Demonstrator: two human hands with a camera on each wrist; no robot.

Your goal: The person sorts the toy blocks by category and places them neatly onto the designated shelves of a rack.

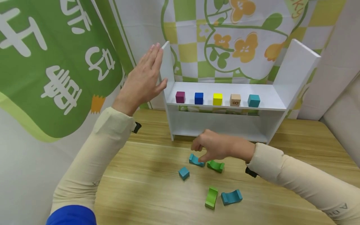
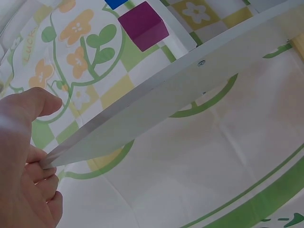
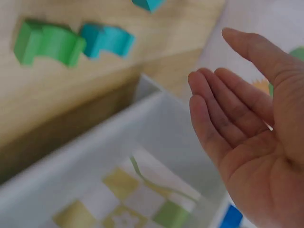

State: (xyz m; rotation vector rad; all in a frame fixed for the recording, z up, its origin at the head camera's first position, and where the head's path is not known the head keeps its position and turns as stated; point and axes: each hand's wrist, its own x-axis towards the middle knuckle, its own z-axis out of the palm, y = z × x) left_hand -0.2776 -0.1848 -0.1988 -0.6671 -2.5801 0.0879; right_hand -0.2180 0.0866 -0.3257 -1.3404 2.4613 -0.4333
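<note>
My left hand is at the upper left side panel of a white shelf, its fingers straight and its fingertips right at the panel's top front corner. My right hand hovers in front of the lower shelf with nothing in it, fingers loosely bent and thumb apart. Below it lie a blue arch-shaped block, partly covered by the thumb in the head view, and a green arch-shaped block. On the upper board stand a purple cube, a blue cube, a yellow cube, a wooden cube and a teal cube.
Nearer on the wooden table lie a small blue cube, a light green arch-shaped block and a teal arch-shaped block. A patterned cloth hangs behind the shelf, and a green banner at the left.
</note>
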